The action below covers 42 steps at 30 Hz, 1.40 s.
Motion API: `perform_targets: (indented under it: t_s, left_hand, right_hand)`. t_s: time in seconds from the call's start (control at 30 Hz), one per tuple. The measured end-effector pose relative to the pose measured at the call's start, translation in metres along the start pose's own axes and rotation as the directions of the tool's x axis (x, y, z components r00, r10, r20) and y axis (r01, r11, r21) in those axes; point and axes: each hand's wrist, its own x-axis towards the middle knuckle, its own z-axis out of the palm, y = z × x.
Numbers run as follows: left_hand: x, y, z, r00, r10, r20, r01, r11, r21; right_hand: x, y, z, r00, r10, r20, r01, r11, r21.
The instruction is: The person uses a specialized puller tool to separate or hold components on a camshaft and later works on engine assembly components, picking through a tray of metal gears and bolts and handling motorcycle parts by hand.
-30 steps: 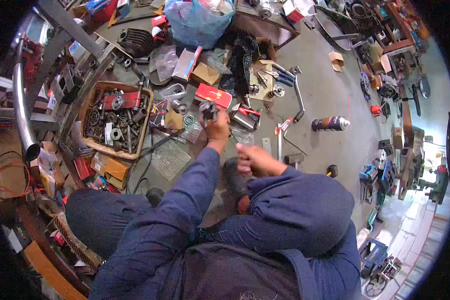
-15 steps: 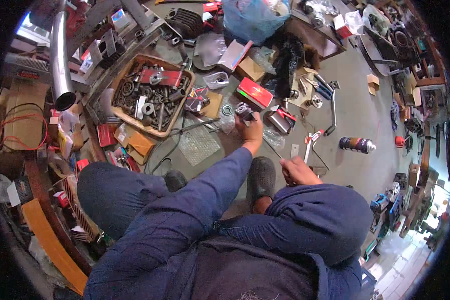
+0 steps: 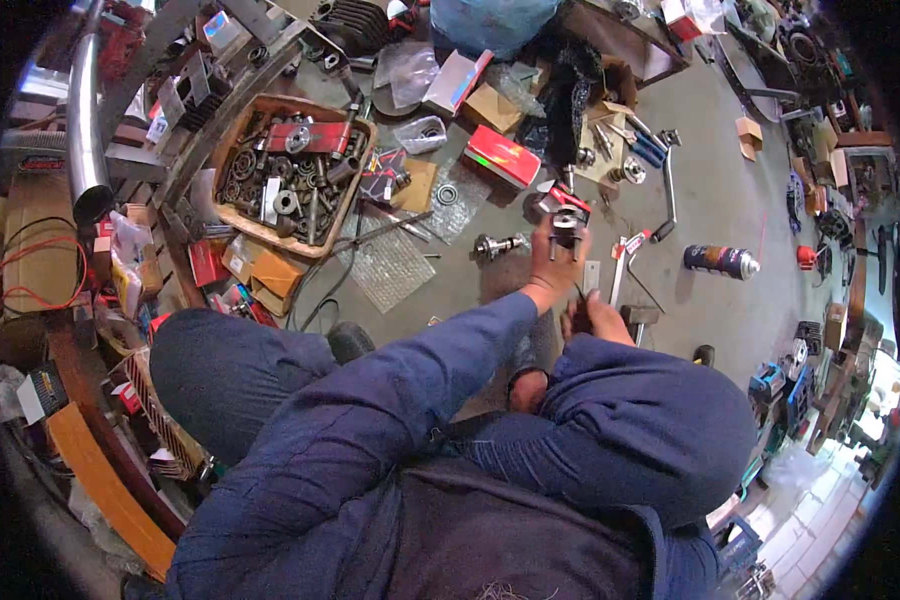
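Note:
My left hand (image 3: 555, 272) is closed around a dark metal part (image 3: 567, 233) with a rounded top and two prongs pointing toward me. Just beyond it, a red and black box (image 3: 568, 196) is partly hidden. My right hand (image 3: 595, 318) is closed on a thin dark rod (image 3: 579, 291); its tip is hidden near my left wrist, so its kind cannot be made out. Left of my left hand, a short stepped metal shaft (image 3: 498, 245) lies on the floor. A red box (image 3: 503, 157) sits farther off.
A tray (image 3: 232, 222) full of metal parts stands at left, beside bubble wrap (image 3: 390, 268). On the right lie a spray can (image 3: 720, 262), a bent metal bar (image 3: 671, 190) and blue-handled pliers (image 3: 649, 150). A blue plastic bag (image 3: 495, 25) is at the far side.
My left hand has moved right with the metal part, closer to my right hand. The stepped shaft now shows on the floor. The whole view has shifted slightly.

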Motion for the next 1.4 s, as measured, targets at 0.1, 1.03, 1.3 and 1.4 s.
perform_targets:
  t_s: [0.1,1.03,1.3,1.4]
  left_hand:
    - [-0.016,0.023,0.002,0.921,0.320,0.223,-0.373,0.890,0.261]
    - [-0.005,-0.002,-0.012,0.317,0.019,0.948,0.292,0.949,-0.117]
    - [0.022,0.034,0.007,-0.051,0.148,0.988,0.263,0.956,-0.129]
    - [-0.004,0.007,0.003,0.422,0.238,0.875,0.145,0.935,-0.325]
  right_hand:
    - [0.017,-0.015,-0.003,0.956,0.275,0.104,-0.197,0.338,0.920]
    - [0.106,0.158,-0.038,0.654,0.501,-0.566,0.459,0.331,0.824]
    - [0.076,0.162,-0.043,0.815,0.388,-0.430,0.341,0.279,0.898]
    - [0.049,0.114,-0.041,0.935,0.335,-0.114,-0.006,0.335,0.942]
